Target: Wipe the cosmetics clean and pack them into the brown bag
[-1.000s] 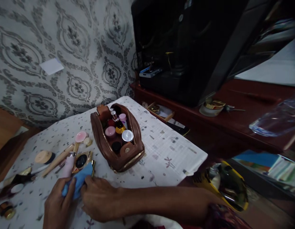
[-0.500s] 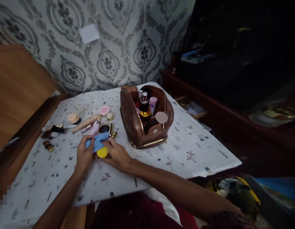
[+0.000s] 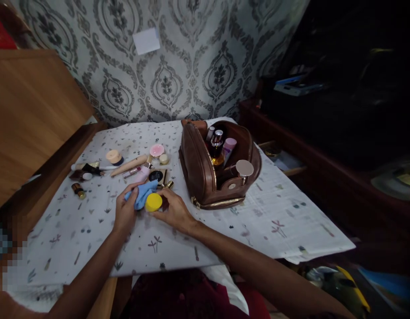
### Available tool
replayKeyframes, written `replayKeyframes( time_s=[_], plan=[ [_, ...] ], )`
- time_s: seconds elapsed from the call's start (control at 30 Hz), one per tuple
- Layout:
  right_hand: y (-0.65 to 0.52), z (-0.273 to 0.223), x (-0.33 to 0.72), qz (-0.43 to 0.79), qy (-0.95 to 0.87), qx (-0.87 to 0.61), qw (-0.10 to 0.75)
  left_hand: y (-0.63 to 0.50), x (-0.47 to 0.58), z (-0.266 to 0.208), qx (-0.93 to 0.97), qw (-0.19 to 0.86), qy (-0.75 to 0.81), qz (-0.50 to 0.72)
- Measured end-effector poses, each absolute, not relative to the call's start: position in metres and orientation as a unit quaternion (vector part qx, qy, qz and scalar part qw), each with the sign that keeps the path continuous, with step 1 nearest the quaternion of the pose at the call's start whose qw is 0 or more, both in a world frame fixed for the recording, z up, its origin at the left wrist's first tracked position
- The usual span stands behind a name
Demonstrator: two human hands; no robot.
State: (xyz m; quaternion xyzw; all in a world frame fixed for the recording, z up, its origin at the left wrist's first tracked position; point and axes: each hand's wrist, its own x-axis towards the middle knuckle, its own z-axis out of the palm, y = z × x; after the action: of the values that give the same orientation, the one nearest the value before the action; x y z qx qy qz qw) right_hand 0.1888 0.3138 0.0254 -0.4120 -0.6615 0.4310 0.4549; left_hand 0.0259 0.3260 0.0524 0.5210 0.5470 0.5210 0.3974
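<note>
My left hand [image 3: 125,210] is closed on a crumpled blue cloth [image 3: 143,194], which rests against a small container with a round yellow lid [image 3: 153,202]. Fingers of my right hand [image 3: 176,212] grip this container from the right; most of its body is hidden. Just beyond the hands lie a compact with a black round centre [image 3: 156,177] and a gold-capped tube [image 3: 169,184]. To their right stands an unzipped brown cosmetic bag [image 3: 200,177], holding a perfume bottle [image 3: 217,144], a pink-capped tube [image 3: 229,148] and a round-topped piece [image 3: 245,169].
Left of the bag lie a pink round case [image 3: 156,150], a beige-topped jar [image 3: 114,157], a small brown bottle [image 3: 78,191] and several brushes and tubes on the patterned cloth [image 3: 198,248]. A wooden panel [image 3: 35,97] borders the left; a dark cabinet edge [image 3: 271,128] runs along the right.
The blue cloth has slid off to the left of the yellow lid, which now shows in full. My right hand has turned around the container's side. The whole view has shifted.
</note>
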Motion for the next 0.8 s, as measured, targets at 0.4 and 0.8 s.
replayKeyframes(
  time_s=[0.4, 0.8],
  plan=[
    [0.315, 0.013, 0.184, 0.536, -0.554, -0.358, 0.527, 0.318, 0.025, 0.044, 0.687, 0.303, 0.519, 0.409],
    [0.302, 0.019, 0.193, 0.298, -0.741, -0.372, 0.472, 0.324, 0.018, 0.03, 0.704, 0.231, 0.531, 0.412]
  ],
)
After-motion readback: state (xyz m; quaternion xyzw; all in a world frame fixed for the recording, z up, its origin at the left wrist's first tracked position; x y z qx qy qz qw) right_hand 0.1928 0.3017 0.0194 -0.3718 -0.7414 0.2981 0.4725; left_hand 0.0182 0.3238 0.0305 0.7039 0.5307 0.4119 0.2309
